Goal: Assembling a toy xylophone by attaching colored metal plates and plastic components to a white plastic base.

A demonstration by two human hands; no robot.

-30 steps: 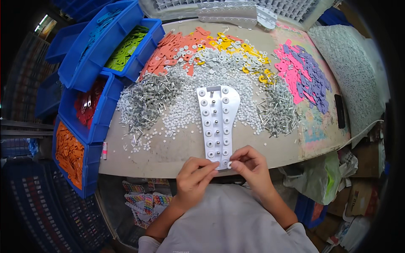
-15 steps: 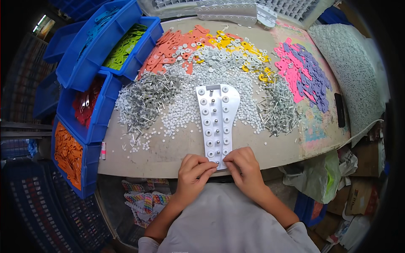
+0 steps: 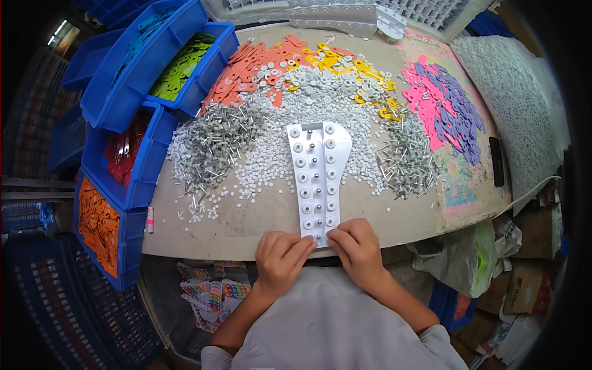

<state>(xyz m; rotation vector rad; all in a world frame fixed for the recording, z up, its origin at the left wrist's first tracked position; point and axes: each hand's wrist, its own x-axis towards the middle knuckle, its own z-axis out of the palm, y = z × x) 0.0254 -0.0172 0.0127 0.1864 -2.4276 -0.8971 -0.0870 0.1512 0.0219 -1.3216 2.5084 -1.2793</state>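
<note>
A white plastic tray-like fixture (image 3: 341,151) lies on the table in front of me, long and curved out at its far right. Along its middle channel stands a row of metal pins (image 3: 316,176). White round caps (image 3: 301,178) with holes line both sides. At the near left corner, my left hand (image 3: 280,259) is closed, thumb and fingertips pinched together over the edge. My right hand (image 3: 357,250) is likewise closed at the near right corner, its fingertips beside the last pin. Whatever lies under the fingertips is hidden.
Metal rivets lie in a left heap (image 3: 216,145) and a right heap (image 3: 410,163), with small white caps (image 3: 265,166) between. Coral (image 3: 246,68), yellow (image 3: 333,60), pink (image 3: 425,102) and purple strips (image 3: 459,117) lie behind. Blue bins (image 3: 139,179) stand left; a bulging sack (image 3: 512,92) stands right.
My left hand has shifted slightly left, its fingers curled closer together. The right hand's fingertips have settled lower on the near right corner. The fixture stays in place.
</note>
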